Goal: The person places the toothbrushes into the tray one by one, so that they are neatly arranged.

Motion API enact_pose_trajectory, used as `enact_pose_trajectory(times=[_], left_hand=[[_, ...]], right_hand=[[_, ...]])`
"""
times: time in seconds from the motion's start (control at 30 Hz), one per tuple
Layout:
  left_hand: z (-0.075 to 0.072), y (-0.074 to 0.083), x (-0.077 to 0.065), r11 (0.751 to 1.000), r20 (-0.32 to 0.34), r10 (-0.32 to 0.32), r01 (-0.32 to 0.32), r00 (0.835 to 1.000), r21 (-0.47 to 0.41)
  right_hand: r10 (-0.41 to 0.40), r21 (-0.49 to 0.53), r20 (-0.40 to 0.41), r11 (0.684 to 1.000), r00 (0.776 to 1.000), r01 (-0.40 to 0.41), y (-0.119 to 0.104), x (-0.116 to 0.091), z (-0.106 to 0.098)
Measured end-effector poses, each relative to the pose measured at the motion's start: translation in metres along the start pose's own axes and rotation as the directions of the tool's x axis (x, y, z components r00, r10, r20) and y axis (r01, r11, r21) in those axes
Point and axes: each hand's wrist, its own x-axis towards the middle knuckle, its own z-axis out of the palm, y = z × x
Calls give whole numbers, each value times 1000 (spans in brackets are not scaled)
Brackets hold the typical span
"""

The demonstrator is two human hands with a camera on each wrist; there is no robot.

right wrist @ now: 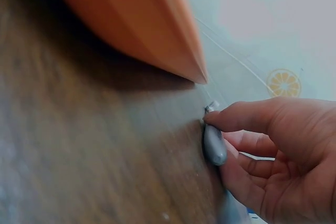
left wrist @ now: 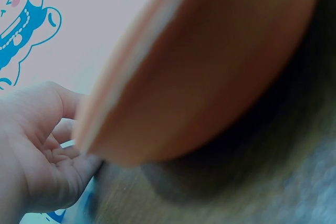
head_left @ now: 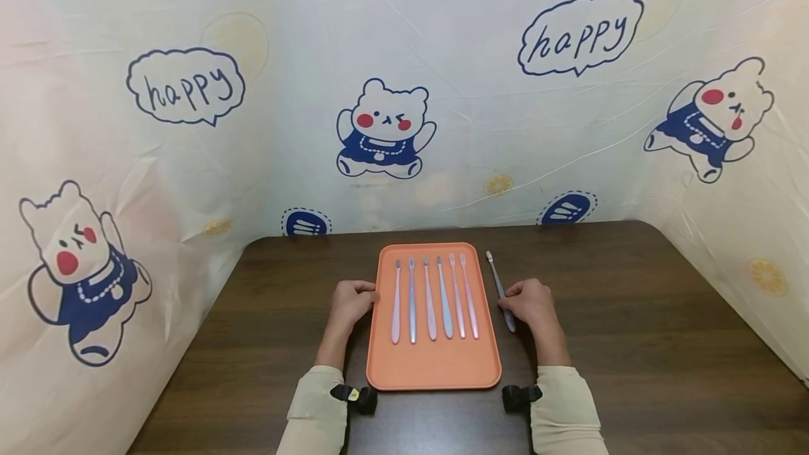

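Note:
An orange tray [head_left: 436, 369] lies on the table, bearing a row of several pastel toothbrushes [head_left: 432, 307] in pink, blue and purple tones, heads toward the far side. My left hand [head_left: 350, 302] grips the tray's left rim between thumb and fingers; the left wrist view shows the hand [left wrist: 42, 150] at the tray's edge. To the right of the tray, my right hand [head_left: 532, 304] pinches a grey toothbrush [head_left: 496, 276] by its handle. Its rounded handle end [right wrist: 215, 148] shows between thumb and fingers in the right wrist view, low over or touching the wood; I cannot tell which.
The dark wooden table [head_left: 638, 343] extends on both sides of the tray. A pale curtain [head_left: 468, 111] with cartoon bears and "happy" bubbles surrounds the table at the back and sides. Black wrist cameras [head_left: 520, 397] sit on both sleeves.

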Motion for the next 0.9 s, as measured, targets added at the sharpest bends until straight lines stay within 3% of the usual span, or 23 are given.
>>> enact_pose_trajectory(times=[0.47,0.9], left_hand=[[1,1,-2,1000,1,-1,1,1000,-20],[1,1,-1,1000,-3,-1,1,1000,-23]], right_hand=[[50,-7,30,999,998,-50,-3,-3,-4],[20,73,85,997,996,-27,5,-1,-7]])
